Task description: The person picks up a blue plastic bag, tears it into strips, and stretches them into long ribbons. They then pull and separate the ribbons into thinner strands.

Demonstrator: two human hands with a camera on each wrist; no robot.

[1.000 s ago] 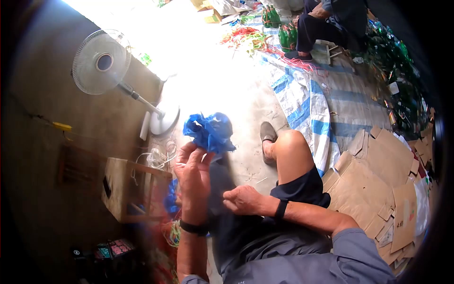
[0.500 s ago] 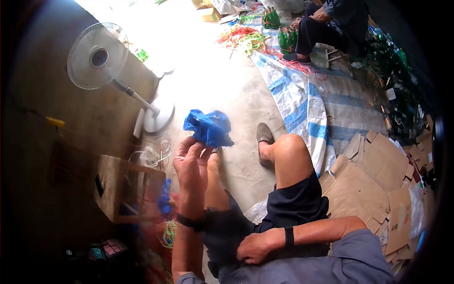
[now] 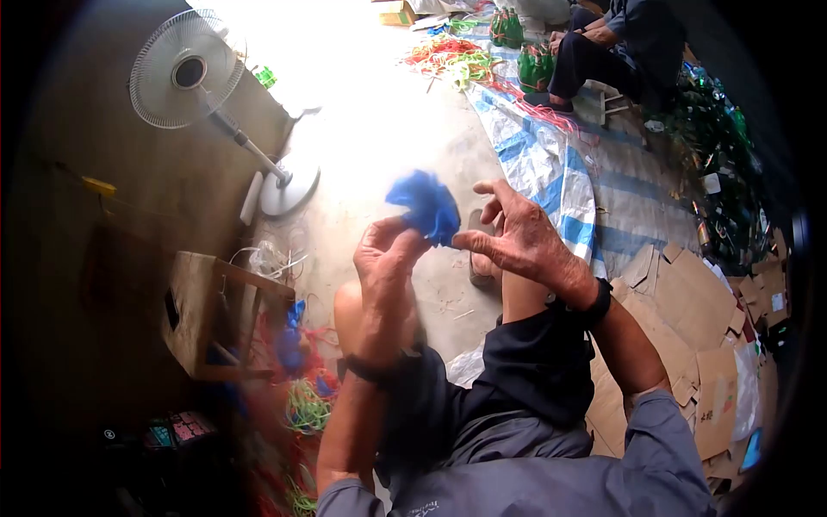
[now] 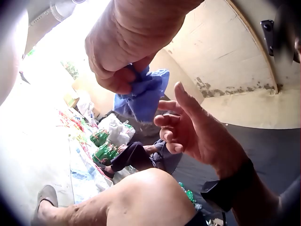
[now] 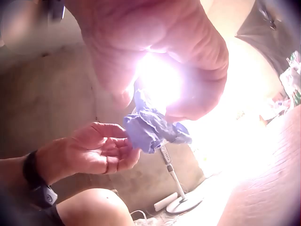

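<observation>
A crumpled piece of thin blue material (image 3: 425,207) hangs in front of the seated person's knees. My left hand (image 3: 388,267) pinches its lower left edge between thumb and fingers, and in the left wrist view the blue piece (image 4: 143,96) droops below those fingertips. Close on its other side is my right hand (image 3: 525,237), thumb and fingers spread apart, with the thumb tip right at the blue edge. From the right wrist view, bright light shines through the gap between the right hand's thumb and fingers, above the folded blue piece (image 5: 150,127).
A standing fan (image 3: 189,73) and a wooden stool (image 3: 194,319) are at left, with tangled red and green strings (image 3: 306,405) beside the stool. Flattened cardboard (image 3: 680,302) lies right. Beyond a striped tarp (image 3: 543,164), another person (image 3: 603,52) sits near green bottles (image 3: 534,69).
My right hand has risen from the lap to the blue piece and spread its fingers. The left hand has shifted right, still pinching the blue piece.
</observation>
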